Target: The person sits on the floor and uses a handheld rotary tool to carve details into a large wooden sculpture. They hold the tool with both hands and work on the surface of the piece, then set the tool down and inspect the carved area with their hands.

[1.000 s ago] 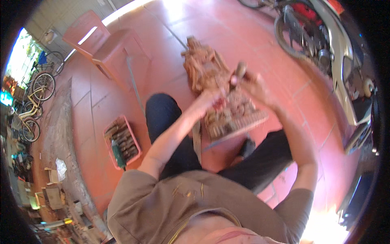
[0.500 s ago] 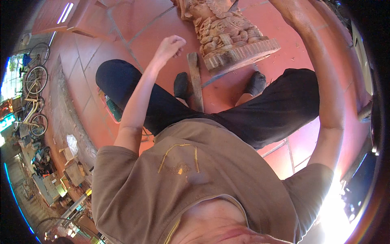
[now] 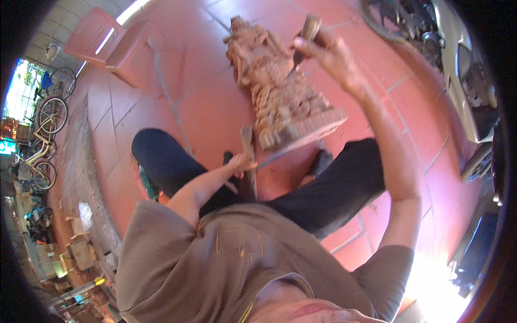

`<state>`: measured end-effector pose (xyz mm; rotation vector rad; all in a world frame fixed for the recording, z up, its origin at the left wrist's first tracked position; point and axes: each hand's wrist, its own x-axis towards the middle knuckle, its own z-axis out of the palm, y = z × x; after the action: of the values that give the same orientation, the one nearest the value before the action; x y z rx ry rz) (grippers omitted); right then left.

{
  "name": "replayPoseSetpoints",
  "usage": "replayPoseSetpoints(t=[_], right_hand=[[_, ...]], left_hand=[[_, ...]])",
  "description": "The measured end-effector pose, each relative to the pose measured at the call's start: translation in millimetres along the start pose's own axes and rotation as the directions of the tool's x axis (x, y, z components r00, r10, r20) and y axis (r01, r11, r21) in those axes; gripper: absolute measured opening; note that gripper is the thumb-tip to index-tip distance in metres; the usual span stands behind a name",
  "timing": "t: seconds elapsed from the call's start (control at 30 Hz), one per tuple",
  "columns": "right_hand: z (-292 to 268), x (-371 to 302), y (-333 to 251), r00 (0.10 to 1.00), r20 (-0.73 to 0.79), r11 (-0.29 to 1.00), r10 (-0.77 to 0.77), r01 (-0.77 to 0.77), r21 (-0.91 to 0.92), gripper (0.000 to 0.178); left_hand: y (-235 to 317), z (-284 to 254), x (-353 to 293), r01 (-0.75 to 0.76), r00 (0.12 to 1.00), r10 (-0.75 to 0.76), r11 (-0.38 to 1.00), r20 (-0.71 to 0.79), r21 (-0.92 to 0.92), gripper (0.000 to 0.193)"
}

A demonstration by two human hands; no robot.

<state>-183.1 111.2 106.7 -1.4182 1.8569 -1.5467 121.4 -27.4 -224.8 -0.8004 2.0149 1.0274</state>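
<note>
A carved wooden figure (image 3: 285, 102), dense with relief and with a ridged base, lies tilted on the floor in front of me. My right hand (image 3: 336, 59) is over its right side, fingers closed round the wooden handle of a chisel (image 3: 309, 28). The chisel's dark blade points down at the carving; whether the tip touches it I cannot tell. Between my legs a long wooden bar (image 3: 247, 141) stands out toward the figure's base. My left hand (image 3: 240, 163) grips it partway along, some fingers hidden or blurred.
A reddish plastic chair (image 3: 126, 51) is at the far left on red floor tiles (image 3: 194, 118). Bicycles (image 3: 53, 114) line the left edge. A motorbike (image 3: 458, 70) stands at the right. A green and red object (image 3: 146, 183) is beside my left knee.
My left hand has come down from the air onto the wooden bar. My right hand has swung inward from the upper right edge, bringing a chisel to the carving. The view has shifted.
</note>
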Motion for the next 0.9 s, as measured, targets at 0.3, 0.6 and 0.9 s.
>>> replayPoseSetpoints(t=[0.3,0.6,0.9], right_hand=[[1,2,-17,0.998,0.033,0.996,0.045,-0.047,0.080,0.025],[0,-6,-17,0.996,0.036,0.995,0.075,-0.078,0.066,0.024],[2,-8,-14,0.994,0.046,0.988,0.096,-0.101,0.116,0.025]], left_hand=[[3,13,16,0.306,0.945,-0.327,0.892,-0.008,-0.333,0.062],[23,13,9,-0.014,0.987,-0.059,0.895,-0.148,-0.446,0.050],[12,-17,15,-0.163,0.925,-0.231,0.472,-0.300,-0.867,0.042]])
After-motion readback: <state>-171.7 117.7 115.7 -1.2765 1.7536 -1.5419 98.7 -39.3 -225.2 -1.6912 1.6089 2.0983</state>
